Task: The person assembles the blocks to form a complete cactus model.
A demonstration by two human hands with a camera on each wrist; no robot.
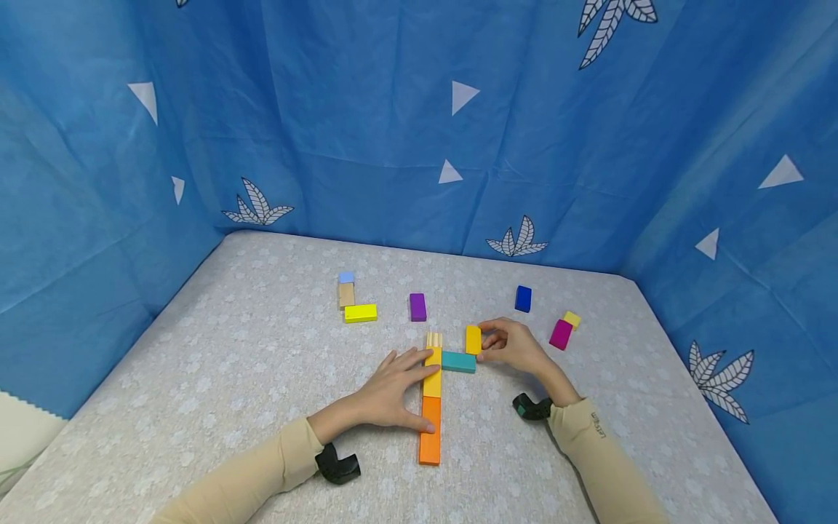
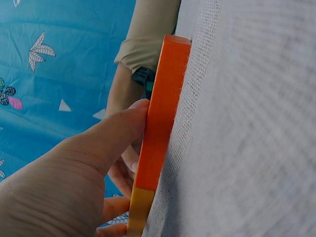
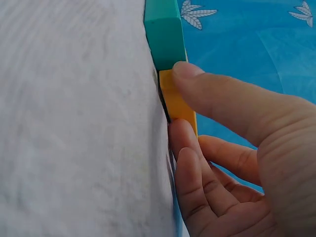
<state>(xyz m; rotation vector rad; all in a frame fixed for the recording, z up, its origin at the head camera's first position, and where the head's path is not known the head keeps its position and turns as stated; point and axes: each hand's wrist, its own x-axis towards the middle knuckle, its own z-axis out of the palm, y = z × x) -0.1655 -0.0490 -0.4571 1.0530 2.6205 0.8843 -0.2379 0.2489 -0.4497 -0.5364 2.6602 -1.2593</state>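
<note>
In the head view, my left hand point(image 1: 391, 393) lies spread over a row of blocks. Its fingertips rest on the amber block point(image 1: 432, 387) and its thumb on the orange block point(image 1: 430, 450), which lie end to end. A teal block point(image 1: 458, 362) juts rightward from the row's far part. Just beyond its right end is a yellow-orange block point(image 1: 473, 340), which my right hand point(image 1: 516, 346) holds between thumb and fingers. Up close in the right wrist view, the thumb lies on that yellow-orange block point(image 3: 178, 101), beside the teal block point(image 3: 165, 42).
Pale narrow strips point(image 1: 434, 339) stand at the row's far end. Farther back lie a purple block point(image 1: 417, 307), a bright yellow block point(image 1: 361, 314), a wooden block point(image 1: 346, 295), a light blue block point(image 1: 346, 277), a dark blue block point(image 1: 523, 298), a magenta block point(image 1: 561, 335) and a pale yellow block point(image 1: 572, 319).
</note>
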